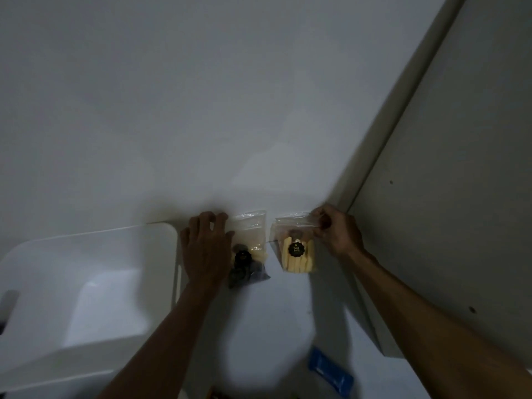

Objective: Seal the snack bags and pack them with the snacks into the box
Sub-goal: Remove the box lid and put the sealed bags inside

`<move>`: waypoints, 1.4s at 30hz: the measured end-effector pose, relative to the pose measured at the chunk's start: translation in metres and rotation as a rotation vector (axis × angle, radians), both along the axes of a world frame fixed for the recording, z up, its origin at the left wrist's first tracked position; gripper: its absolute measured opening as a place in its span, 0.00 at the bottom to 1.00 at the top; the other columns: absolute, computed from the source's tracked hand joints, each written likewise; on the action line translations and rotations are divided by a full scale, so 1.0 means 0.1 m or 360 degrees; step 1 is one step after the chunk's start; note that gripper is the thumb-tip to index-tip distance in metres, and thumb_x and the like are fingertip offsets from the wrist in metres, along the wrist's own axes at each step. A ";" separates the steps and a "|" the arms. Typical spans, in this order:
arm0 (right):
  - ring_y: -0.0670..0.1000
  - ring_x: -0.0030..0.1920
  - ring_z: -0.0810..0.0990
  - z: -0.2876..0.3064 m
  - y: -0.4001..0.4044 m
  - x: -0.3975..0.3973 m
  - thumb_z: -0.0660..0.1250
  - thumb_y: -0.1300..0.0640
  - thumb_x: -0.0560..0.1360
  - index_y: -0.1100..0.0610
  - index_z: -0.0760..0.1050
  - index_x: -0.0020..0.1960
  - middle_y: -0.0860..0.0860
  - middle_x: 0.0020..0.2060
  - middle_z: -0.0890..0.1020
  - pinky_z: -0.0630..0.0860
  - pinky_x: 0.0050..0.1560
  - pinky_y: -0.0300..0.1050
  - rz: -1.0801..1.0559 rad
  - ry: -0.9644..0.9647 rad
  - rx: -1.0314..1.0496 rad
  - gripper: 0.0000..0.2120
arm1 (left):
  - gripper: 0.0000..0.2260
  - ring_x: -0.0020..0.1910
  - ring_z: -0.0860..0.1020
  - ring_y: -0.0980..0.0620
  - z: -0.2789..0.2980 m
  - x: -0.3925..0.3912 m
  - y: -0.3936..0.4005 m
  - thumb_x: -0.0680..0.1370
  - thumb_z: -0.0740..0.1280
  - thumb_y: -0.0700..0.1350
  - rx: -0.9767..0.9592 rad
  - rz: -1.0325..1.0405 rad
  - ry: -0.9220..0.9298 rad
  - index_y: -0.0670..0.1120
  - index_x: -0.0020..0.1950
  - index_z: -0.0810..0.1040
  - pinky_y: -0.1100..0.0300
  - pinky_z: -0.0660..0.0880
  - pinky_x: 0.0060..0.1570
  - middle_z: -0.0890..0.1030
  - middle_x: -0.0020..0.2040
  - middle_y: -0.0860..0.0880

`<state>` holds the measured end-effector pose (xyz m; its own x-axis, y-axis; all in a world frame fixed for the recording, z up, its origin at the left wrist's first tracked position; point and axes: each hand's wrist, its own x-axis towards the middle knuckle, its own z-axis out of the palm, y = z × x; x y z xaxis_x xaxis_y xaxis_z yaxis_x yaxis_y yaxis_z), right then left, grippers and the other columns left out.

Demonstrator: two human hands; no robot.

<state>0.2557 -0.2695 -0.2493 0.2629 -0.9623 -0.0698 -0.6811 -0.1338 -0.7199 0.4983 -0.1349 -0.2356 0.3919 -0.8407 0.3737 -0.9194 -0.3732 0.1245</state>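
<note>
Snack bags of clear plastic lie side by side on the white counter [259,326] just below the middle of the frame, close together but apart. One, the clear plastic bag of pale yellow stick-shaped snacks [296,249], sits to the right and carries a round black sticker [296,249] on its front; its top edge is lifted toward the upper right. The right hand [335,231] pinches that top edge at its right corner, fingers curled onto the plastic. The other, the clear plastic bag of dark round snacks [249,254], lies to the left, with its upper part clear and pale and its dark contents gathered in the lower half, where another dark label shows. The left hand [205,246] lies over the left side of this bag, palm down, fingers spread and bent at the tips; whether it is gripping the plastic or only resting on it cannot be told in the dim light.

Left of the left hand, filling the lower left of the frame, stands a large white plastic box [86,283] with rounded corners and a handle slot in its near-right wall. At the bottom centre-right, a blue flat packet [329,372] lies on the counter, blurred. A pale wall panel [431,197] runs diagonally through the right of the frame.
</note>
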 end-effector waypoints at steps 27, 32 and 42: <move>0.51 0.41 0.81 0.09 0.05 -0.03 0.68 0.55 0.69 0.41 0.76 0.37 0.45 0.36 0.82 0.80 0.44 0.51 0.0339 0.0280 -0.0021 0.08 | 0.19 0.46 0.77 0.46 0.04 -0.09 0.23 0.71 0.75 0.41 -0.0384 0.0354 0.1184 0.45 0.56 0.69 0.58 0.69 0.44 0.77 0.46 0.48; 0.50 0.41 0.81 0.08 0.06 -0.03 0.69 0.56 0.68 0.42 0.76 0.37 0.45 0.36 0.82 0.80 0.43 0.51 0.0306 0.0290 -0.0027 0.08 | 0.21 0.41 0.78 0.44 0.01 -0.10 0.21 0.68 0.77 0.40 -0.0481 0.0401 0.1372 0.46 0.54 0.69 0.53 0.74 0.45 0.77 0.41 0.48; 0.50 0.40 0.81 0.02 0.02 -0.06 0.70 0.58 0.70 0.49 0.77 0.38 0.44 0.33 0.80 0.78 0.41 0.48 0.0309 0.0328 -0.0040 0.06 | 0.22 0.38 0.76 0.51 0.04 -0.14 0.22 0.66 0.78 0.40 -0.0504 0.0566 0.1506 0.46 0.53 0.70 0.57 0.71 0.45 0.75 0.37 0.52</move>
<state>0.2502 -0.2678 -0.2474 0.4254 -0.8973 -0.1176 -0.7724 -0.2923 -0.5639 0.4842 -0.1128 -0.2314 0.8425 -0.5378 -0.0307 -0.2409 -0.4270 0.8716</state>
